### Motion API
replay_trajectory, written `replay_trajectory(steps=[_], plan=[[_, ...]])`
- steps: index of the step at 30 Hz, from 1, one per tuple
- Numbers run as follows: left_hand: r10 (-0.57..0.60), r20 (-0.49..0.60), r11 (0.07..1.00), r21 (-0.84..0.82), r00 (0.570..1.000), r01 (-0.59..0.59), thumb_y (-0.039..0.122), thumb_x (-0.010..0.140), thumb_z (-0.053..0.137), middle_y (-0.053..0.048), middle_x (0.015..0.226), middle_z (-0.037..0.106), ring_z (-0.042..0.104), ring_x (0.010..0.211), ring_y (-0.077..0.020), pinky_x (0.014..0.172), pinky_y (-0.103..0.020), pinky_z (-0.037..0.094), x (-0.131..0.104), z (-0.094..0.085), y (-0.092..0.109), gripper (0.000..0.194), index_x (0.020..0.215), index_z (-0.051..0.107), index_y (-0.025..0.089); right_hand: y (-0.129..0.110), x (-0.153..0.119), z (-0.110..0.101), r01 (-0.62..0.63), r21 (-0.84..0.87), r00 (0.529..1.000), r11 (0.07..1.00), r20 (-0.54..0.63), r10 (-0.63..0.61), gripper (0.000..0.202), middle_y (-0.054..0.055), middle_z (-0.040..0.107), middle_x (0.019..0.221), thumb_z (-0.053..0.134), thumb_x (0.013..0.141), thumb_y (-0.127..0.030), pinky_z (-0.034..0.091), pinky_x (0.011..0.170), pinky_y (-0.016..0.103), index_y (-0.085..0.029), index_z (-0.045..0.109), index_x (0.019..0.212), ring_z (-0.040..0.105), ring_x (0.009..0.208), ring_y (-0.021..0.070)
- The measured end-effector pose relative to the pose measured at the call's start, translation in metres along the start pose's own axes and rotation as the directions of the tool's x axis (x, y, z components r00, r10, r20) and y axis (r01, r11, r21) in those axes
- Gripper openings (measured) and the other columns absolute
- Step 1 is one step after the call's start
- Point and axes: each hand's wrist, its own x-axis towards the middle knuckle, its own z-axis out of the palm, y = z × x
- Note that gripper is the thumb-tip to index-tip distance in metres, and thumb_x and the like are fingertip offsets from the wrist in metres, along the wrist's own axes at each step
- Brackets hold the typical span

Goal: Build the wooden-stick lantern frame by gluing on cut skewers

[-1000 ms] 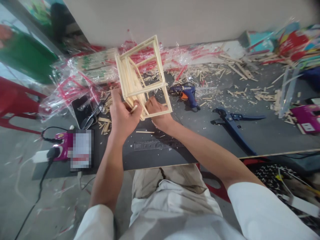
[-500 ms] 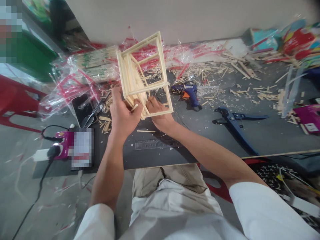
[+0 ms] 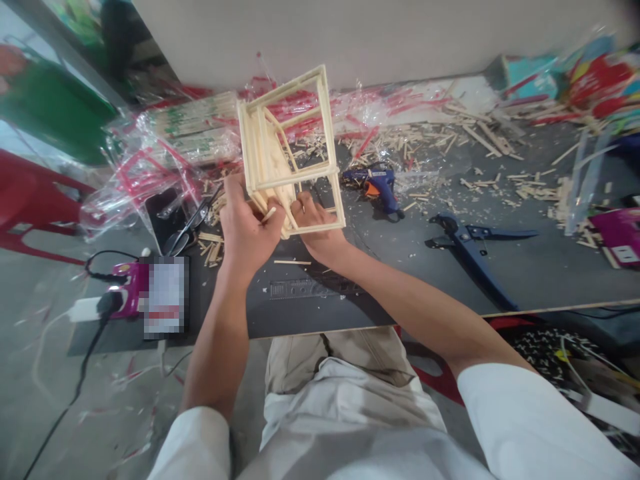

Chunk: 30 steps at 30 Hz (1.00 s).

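Observation:
A box-like frame of pale wooden sticks (image 3: 327, 127) is held tilted above the dark table. Wrapped round its lower left side is my left hand (image 3: 250, 223), with a short stick end showing by the thumb. My right hand (image 3: 315, 220) reaches into the lower part of the frame with its fingers bent; its fingertips are partly hidden, and what they may pinch cannot be made out. A loose stick (image 3: 292, 262) and a clear ruler (image 3: 300, 289) lie on the table below the hands.
A blue glue gun (image 3: 383, 190) and a blue cutter (image 3: 470, 260) lie to the right. Left are glasses (image 3: 183, 240), a purple power strip (image 3: 131, 290) and a phone (image 3: 165, 293). Stick scraps (image 3: 400, 150) and plastic wrappers (image 3: 150, 167) cover the back. The table edge (image 3: 320, 333) is near.
The frame has tilted very slightly, its top shifting a little to the right. Both hands stay in nearly the same place.

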Motion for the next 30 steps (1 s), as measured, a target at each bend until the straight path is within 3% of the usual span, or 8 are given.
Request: replay_trajectory(steps=[7,13,20,25,30], plan=[[-0.006,0.001,1.000,-0.025,1.000,0.006,0.029,0.085,0.060,-0.004,0.086,0.070,0.068,0.070,-0.0201,0.063,-0.032,0.054,0.000,0.000,0.001,0.032,0.114,0.049,0.024,0.002,0.000,-0.012,0.014,0.040,0.997,0.999,0.072,-0.017,0.046,0.020,0.066,0.125,0.027,0.101,0.002,0.056,0.086,0.034,-0.011,0.068,0.120,0.066,0.111,0.0266],[-0.004,-0.028,1.000,-0.031,1.000,0.003,0.029,0.083,0.060,-0.004,0.085,0.069,0.068,0.071,-0.0202,0.062,-0.032,0.054,0.000,-0.001,0.003,0.029,0.109,0.048,0.024,0.003,-0.001,-0.023,0.012,0.078,0.986,0.997,0.163,-0.025,0.044,0.017,0.059,0.146,0.028,0.104,-0.001,0.053,0.086,0.031,-0.010,0.064,0.128,0.066,0.118,0.0240],[-0.009,-0.043,0.999,-0.050,0.999,0.007,0.028,0.081,0.061,-0.003,0.081,0.067,0.068,0.073,-0.0209,0.064,-0.032,0.054,0.002,-0.001,0.001,0.029,0.107,0.048,0.024,0.003,0.002,-0.012,0.050,0.021,0.992,0.999,0.113,-0.052,0.045,0.017,0.057,0.151,0.029,0.105,-0.001,0.050,0.096,0.032,-0.009,0.061,0.135,0.067,0.115,0.0223],[-0.020,-0.063,0.997,-0.082,0.998,0.014,0.030,0.079,0.062,0.000,0.073,0.062,0.065,0.069,-0.0201,0.062,-0.031,0.051,0.003,0.001,-0.003,0.030,0.104,0.048,0.024,0.002,0.002,-0.004,0.031,0.036,0.995,0.999,0.096,-0.035,0.043,0.015,0.062,0.142,0.031,0.106,-0.003,0.053,0.085,0.032,-0.011,0.063,0.133,0.068,0.107,0.0225],[-0.041,-0.052,0.997,-0.068,0.998,0.037,0.030,0.079,0.064,-0.001,0.076,0.063,0.065,0.068,-0.0190,0.060,-0.030,0.050,0.003,0.001,-0.002,0.030,0.105,0.051,0.023,0.001,0.002,-0.002,0.027,0.023,0.997,0.999,0.076,-0.029,0.043,0.018,0.062,0.140,0.030,0.105,-0.002,0.052,0.087,0.033,-0.010,0.062,0.133,0.068,0.109,0.0239]])
